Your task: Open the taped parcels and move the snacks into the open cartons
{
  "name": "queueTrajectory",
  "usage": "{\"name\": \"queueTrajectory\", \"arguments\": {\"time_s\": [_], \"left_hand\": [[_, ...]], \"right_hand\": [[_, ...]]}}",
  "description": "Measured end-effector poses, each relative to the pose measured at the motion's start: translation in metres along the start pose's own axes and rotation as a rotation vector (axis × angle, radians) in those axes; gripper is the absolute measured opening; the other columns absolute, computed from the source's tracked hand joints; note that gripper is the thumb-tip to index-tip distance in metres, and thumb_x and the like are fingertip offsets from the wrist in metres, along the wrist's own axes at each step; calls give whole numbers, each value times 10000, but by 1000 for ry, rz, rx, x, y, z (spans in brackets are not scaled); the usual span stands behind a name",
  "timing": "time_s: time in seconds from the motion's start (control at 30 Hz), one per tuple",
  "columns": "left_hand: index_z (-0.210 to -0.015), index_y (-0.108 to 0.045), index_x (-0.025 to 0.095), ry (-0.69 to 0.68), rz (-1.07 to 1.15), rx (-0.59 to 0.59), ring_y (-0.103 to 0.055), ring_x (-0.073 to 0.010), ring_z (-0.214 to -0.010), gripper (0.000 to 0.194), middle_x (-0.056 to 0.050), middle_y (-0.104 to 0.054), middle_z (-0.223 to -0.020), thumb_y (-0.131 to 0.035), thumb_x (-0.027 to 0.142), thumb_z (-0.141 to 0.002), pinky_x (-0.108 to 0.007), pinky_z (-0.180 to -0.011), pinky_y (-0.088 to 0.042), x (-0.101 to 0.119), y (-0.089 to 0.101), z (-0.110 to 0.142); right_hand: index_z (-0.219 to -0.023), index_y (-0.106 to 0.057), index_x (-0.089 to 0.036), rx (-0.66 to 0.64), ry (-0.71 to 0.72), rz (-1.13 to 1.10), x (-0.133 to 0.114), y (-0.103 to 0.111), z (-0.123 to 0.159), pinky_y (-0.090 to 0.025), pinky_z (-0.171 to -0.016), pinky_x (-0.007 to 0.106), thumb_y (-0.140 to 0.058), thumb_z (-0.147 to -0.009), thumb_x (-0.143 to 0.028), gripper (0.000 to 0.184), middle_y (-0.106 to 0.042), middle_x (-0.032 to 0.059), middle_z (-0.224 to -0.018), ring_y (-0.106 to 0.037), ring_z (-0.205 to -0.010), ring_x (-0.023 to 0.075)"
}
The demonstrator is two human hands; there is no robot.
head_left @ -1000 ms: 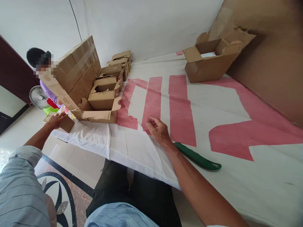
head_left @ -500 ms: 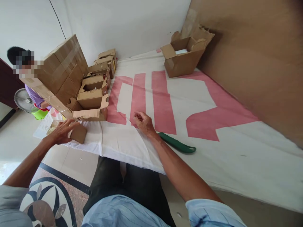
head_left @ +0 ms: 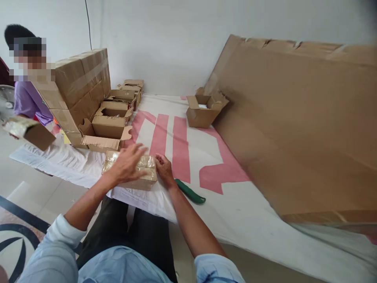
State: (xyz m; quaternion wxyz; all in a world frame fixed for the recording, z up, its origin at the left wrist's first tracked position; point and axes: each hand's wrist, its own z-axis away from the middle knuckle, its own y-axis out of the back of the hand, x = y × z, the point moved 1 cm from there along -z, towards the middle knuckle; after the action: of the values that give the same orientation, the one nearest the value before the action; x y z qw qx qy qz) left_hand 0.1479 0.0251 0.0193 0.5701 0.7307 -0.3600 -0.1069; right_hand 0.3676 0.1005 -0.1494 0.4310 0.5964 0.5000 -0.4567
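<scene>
A small cardboard box [head_left: 141, 183], its top covered in shiny clear tape, lies near the table's front edge. Over its top, my left hand [head_left: 125, 165] is open with fingers spread; I cannot tell whether it touches the tape. At the box's right end is my right hand [head_left: 164, 169], its fingers curled closed. Whatever they hold, if anything, is hidden. To the right of that forearm rests a curved dark green object [head_left: 190, 192] with a loop at one end.
A person in a purple shirt [head_left: 28, 98] is at the far left, near another taped box [head_left: 39, 135] off the table. Several open cartons [head_left: 108, 127] line a stacked-box wall [head_left: 79, 82]. One open carton [head_left: 202, 117] stands by a large cardboard panel [head_left: 288, 129].
The taped box has come rightward from the table's left side to in front of me. My left hand has opened over it. Another box appears at far left, and my view has shifted.
</scene>
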Motion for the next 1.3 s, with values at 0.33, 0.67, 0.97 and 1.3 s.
{"name": "queueTrajectory", "arguments": {"time_s": [0.33, 0.67, 0.97, 1.3], "left_hand": [[-1273, -786, 189, 661, 545, 323, -812, -330, -1158, 487, -142, -843, -1266, -698, 587, -1005, -401, -913, -658, -77, 11, 98], [-1215, -833, 209, 649, 834, 427, -809, -322, -1086, 626, -114, -869, -1162, -843, 731, -870, -422, -947, -664, -71, 2, 107], [-1178, -852, 228, 644, 918, 284, -835, -349, -1112, 526, -111, -883, -1147, -927, 590, -804, -457, -943, -678, -76, 20, 105], [-1131, -852, 207, 637, 831, 230, -806, -279, -883, 509, -82, -868, -946, -905, 585, -794, -396, -830, -644, -95, 17, 97]], "right_hand": [[-1266, -851, -230, 60, -58, -134, -22, 4, 61, -640, -1112, 566, -743, -922, -757, 638, -881, 138, -1296, -796, -1238, 383], [-1349, -831, -227, 30, -46, -103, -37, 0, 81, -631, -1117, 527, -618, -1029, -817, 705, -869, 132, -1374, -783, -1308, 368], [-1330, -839, -239, 29, -46, -99, -54, 5, 79, -649, -1116, 560, -604, -1025, -848, 721, -858, 150, -1394, -792, -1304, 383], [-1201, -838, -272, 68, 138, 93, -90, 9, 76, -659, -1037, 504, -661, -1057, -603, 402, -806, 140, -1346, -739, -1300, 362]]}}
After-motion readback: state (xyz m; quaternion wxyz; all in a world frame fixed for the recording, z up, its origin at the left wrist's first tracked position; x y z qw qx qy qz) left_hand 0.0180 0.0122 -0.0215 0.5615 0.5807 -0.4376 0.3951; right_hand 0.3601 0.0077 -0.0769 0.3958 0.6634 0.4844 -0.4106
